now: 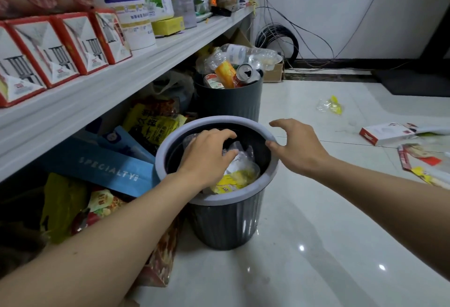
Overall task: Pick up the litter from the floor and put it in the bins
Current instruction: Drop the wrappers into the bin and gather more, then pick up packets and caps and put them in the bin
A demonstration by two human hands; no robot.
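The litter in hand, a wad of clear plastic (239, 153) over a yellow wrapper (233, 180), sits inside the near bin (160, 160), heaped close to its rim. The left grip (207, 158) lies on top of the wad with fingers bent over it; I cannot tell whether it pinches the plastic or only presses it down. The right grip (299, 151) is spread and holds nothing, its thumb at the rim's far side.

The risks, as I judge them: springy film may puff back up and slide over the rim once the pressure goes, and a hard push on one side could tip the light bin, which is why the steadying thumb matters. The far bin (229, 102) behind it is piled above its rim with bottles (238, 56) and a can (244, 71), so anything added there would likely roll off.

More litter lies well apart on the floor (316, 233): a clear-and-yellow wrapper (330, 105), a red-and-white box (384, 133) and flattened packaging (421, 160). The tiles are glossy and pale, likely slippery underfoot. A stocked shelf (121, 80) runs along the left, bags crammed beneath it; coiled cables (277, 38) hang by the white wall (341, 2).
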